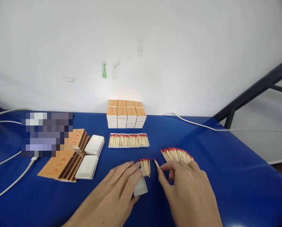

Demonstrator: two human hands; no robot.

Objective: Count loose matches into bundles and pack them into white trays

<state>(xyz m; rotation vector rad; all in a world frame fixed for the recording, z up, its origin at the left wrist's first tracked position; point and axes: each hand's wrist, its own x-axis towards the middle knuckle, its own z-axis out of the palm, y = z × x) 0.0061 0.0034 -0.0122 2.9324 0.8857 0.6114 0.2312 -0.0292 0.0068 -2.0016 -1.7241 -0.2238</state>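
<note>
My right hand (187,184) pinches a red-tipped match (156,163) between thumb and index finger, just above the blue table. To its left lies a small row of loose matches (145,167), heads pointing away from me. My left hand (120,183) grips a small white matchbox tray (141,186), thumb at the near end and a finger over the far end. The tray's visible inside holds no matches. Other left fingertips rest by the small row. A larger fanned pile of matches (177,154) lies beyond my right hand, partly covered by it.
Several filled matchbox trays (114,146) stand in a row, with stacked closed matchboxes (126,121) behind them at the wall. To the left are white empty trays (86,167), flat orange box sleeves (57,167) and a blurred-out object (46,134). White cables (24,176) cross the table.
</note>
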